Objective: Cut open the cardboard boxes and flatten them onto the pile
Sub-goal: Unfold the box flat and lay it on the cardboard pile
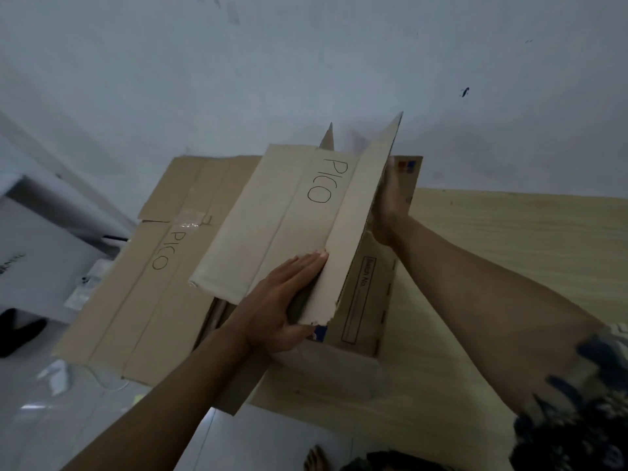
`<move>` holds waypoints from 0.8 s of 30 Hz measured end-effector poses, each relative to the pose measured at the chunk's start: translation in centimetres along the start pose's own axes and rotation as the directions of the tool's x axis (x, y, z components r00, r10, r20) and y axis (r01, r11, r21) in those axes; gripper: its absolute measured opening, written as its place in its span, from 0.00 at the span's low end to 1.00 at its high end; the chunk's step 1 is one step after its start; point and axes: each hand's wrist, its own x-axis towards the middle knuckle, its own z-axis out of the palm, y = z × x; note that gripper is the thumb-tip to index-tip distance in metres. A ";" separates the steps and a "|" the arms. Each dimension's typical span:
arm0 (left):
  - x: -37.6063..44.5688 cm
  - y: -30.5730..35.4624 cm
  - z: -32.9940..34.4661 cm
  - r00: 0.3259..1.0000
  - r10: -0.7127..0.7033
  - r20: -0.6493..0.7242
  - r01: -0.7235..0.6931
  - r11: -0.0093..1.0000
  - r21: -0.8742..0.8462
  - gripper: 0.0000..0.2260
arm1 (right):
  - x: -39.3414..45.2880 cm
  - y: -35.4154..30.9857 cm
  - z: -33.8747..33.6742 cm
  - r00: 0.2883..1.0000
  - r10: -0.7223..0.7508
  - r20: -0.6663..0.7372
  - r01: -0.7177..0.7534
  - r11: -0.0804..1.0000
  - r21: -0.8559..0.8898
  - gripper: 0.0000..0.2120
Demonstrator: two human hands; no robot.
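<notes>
box (295,212) gets squashed flat: left hand (278,307) presses it with straight fingers, right hand (390,205) at three o'clock steadies its flap, fingers hidden.

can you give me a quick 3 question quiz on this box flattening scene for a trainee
1. True or false: the left hand lies with straight fingers against the box in hand.
2. What word is handwritten on both that box and the flattened cardboard beneath it?
3. Where is the right hand? A) behind the raised flap B) resting on the floor C) holding a knife

Key
1. True: the fingers are straight and flat against the cardboard.
2. PICO.
3. A: it is behind the upright flap, partly hidden, so its grip cannot be read.
</notes>
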 end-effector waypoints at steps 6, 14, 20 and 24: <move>1.0 0.1 0.3 1.000 -0.018 -0.005 0.018 1.000 0.017 0.44 | -4.2 -4.3 1.5 0.978 -0.156 0.138 0.125 0.970 0.208 0.32; 3.5 -0.4 -0.7 0.999 -0.006 -0.032 0.007 1.000 0.020 0.41 | -6.2 -4.1 -2.0 0.976 -0.114 -0.183 0.136 0.985 0.109 0.13; 5.9 -2.8 -1.2 0.996 -0.051 -0.071 0.070 0.952 0.297 0.33 | -10.1 0.0 -2.7 0.977 -0.076 -0.197 0.047 0.988 -0.149 0.14; 6.7 -3.8 -0.3 0.994 -0.097 -0.046 0.106 0.964 0.245 0.33 | -14.1 4.1 -2.3 0.997 0.050 -0.063 -0.059 0.987 -0.148 0.13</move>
